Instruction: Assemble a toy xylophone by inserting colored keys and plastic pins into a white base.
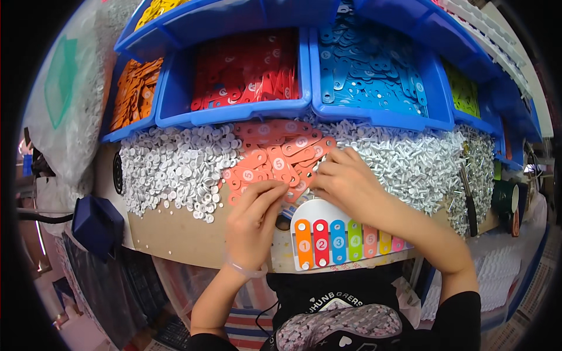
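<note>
A heap of coral-coloured plastic strips with rounded ends and holes lies in front of me. At its near edge my left hand has thumb and fingers pinched together. One coral strip slants between my two hands, its near end at the left fingertips. My right hand is closed, with its fingers curled beside that strip's far end; whatever they hold is hidden. Just below the hands rests a white panel with a rounded top, carrying a row of differently coloured strips.
Small white caps are heaped on the left, and silvery-white pins on the right. Behind stand blue bins of red, blue, orange and green strips. A dark-handled tool lies at the right, near a dark green cup.
</note>
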A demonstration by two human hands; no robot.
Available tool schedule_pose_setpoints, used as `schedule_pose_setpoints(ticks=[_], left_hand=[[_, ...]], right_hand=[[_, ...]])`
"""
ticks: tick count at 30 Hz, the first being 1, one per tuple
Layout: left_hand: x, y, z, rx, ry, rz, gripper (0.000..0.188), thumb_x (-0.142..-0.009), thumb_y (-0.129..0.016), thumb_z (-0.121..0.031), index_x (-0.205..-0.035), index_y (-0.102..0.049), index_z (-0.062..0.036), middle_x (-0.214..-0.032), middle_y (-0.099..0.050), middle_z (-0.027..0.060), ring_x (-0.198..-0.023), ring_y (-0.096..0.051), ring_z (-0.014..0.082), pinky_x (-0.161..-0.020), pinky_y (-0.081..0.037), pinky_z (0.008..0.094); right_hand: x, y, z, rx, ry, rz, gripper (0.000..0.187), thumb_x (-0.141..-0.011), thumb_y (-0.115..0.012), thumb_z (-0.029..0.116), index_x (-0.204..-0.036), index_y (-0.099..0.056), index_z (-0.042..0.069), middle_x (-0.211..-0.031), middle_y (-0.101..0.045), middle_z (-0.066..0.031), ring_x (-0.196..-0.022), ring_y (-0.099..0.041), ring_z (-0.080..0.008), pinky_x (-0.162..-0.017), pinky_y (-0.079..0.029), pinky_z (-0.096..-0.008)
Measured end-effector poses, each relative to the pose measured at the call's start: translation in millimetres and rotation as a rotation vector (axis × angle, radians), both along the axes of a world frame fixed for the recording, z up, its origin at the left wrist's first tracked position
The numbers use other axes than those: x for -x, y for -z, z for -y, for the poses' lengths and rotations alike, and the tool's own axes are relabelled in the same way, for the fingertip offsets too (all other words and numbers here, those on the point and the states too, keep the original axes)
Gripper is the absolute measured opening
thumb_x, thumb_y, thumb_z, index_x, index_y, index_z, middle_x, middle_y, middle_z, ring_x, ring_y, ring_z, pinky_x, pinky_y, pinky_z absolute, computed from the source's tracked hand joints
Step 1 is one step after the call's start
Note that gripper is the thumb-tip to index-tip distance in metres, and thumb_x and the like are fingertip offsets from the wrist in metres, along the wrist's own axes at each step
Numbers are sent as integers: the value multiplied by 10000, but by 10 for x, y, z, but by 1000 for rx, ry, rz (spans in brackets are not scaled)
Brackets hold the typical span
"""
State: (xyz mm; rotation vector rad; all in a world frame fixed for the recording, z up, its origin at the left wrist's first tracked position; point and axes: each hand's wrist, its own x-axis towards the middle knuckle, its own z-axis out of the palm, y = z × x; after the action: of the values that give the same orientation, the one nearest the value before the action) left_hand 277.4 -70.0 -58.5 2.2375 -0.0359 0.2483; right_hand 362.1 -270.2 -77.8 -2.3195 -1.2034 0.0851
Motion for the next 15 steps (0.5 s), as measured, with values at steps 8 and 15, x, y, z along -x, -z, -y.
schedule_pose_setpoints(ticks=[8,15], left_hand=[[176,-43,347,258,286,-81,183,-805,-721,39,-983,-696,6,-1002,-703,106,-883,-687,215,-774,-548,313],[214,45,463,-70,411,160,271,-745,-687,-16,-1016,-684,-1,-1040,-683,111,-874,-672,260,-738,-547,352]], right_hand=[[205,-295,246,-356,537,-779,97,-862,-677,29,-918,-605,-4,-971,-699,-107,-866,-718,-183,-700,-567,-292],[694,-406,731,-170,468,-318,176,-841,-711,33,-1013,-707,-6,-907,-706,-98,-748,-697,-159,-656,-557,-271]])
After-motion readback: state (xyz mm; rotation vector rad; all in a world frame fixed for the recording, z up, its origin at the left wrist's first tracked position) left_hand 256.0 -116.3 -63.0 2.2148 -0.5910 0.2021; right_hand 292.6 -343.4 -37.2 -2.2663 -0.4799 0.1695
